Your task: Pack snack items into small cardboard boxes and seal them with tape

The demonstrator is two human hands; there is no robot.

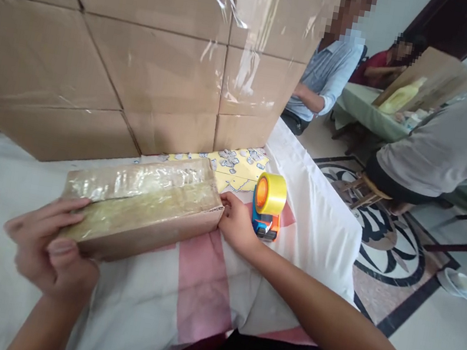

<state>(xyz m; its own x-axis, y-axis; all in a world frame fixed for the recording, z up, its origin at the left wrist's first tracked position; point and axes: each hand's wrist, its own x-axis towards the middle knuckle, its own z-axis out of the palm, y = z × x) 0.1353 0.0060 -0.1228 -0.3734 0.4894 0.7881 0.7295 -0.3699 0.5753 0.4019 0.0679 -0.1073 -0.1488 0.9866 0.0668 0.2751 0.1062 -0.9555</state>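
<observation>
A long, low cardboard box (158, 222) lies on the cloth in front of me, with shiny clear tape along its top. My left hand (57, 250) grips its left end, fingers over the top edge and thumb at the near corner. At the box's right end, my right hand (238, 223) has its fingers closed on the corner; the fingertips are partly hidden. Just beyond that hand, a blue and orange tape dispenser (271, 233) carries a roll of yellowish tape (275, 195); I cannot tell whether the hand touches it.
Stacked taped cartons (157, 66) form a wall behind the box. White cloth (315, 194) covers the table, whose edge drops off at right. Beyond are a person in a blue shirt (334, 66), two others seated, and a green-covered table (362, 101).
</observation>
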